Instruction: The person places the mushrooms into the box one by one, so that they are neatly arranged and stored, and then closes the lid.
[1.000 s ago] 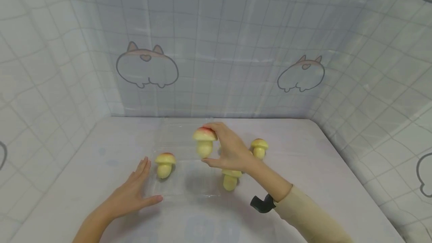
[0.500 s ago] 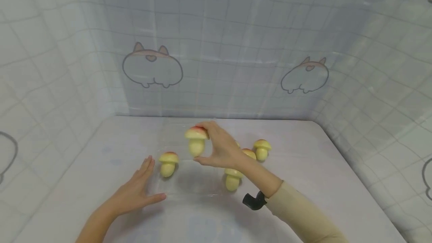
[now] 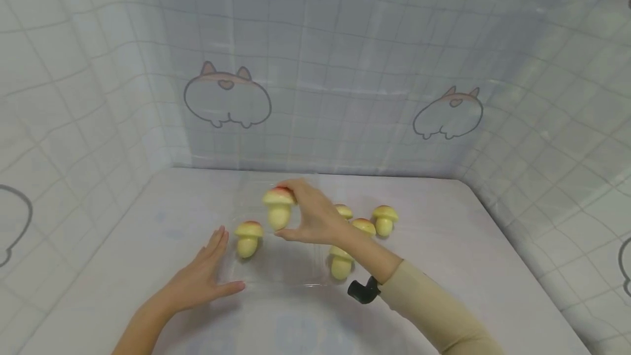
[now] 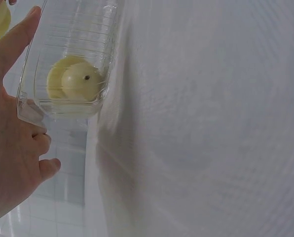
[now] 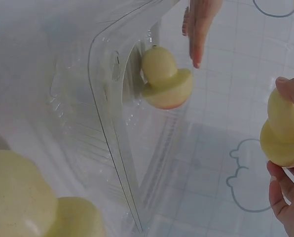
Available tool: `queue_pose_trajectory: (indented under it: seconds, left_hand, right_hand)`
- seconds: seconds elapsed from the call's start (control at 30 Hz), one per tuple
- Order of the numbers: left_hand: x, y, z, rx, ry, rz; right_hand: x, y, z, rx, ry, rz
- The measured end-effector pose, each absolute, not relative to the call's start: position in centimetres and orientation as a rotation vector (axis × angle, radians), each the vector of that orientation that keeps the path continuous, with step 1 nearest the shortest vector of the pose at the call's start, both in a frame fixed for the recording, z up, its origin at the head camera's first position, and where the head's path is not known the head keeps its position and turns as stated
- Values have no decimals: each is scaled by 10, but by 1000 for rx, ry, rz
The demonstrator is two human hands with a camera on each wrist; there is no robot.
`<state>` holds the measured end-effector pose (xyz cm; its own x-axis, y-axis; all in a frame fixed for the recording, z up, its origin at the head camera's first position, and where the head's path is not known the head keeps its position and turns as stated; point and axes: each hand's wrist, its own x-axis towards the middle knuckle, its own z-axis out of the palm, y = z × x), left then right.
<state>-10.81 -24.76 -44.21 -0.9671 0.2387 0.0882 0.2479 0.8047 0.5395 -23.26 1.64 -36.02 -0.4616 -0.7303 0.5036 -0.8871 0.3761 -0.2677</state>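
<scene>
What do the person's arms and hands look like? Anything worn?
Right hand: ungloved; plain beige sleeve on the forearm, with a curved black piece beside its end. Left hand: ungloved, no sleeve in view.

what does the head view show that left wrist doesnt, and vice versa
Only the head view: the beige sleeve and four mushrooms to the right of the clear container. Only the left wrist view: a dark spot on the enclosed mushroom. Both: the left hand, the clear container, the enclosed mushroom and, cut off in the wrist view, apparently the held mushroom in the right hand.
</scene>
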Motion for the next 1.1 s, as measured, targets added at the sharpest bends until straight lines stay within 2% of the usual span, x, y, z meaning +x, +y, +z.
queue_pose_trajectory:
  seconds: [0.43, 0.63, 1.1]
  left_hand:
    - [-107, -246, -444, -396, -2968, -882]
    - [-106, -246, -445, -395, -2962, -868]
    - [-105, -246, -444, -397, -2978, -897]
  right_hand:
    - [-236, -4, -378, 1395, -2577, 649]
    - [-233, -6, -386, 1366, -2731, 448]
    - [-238, -10, -417, 1297, -2898, 357]
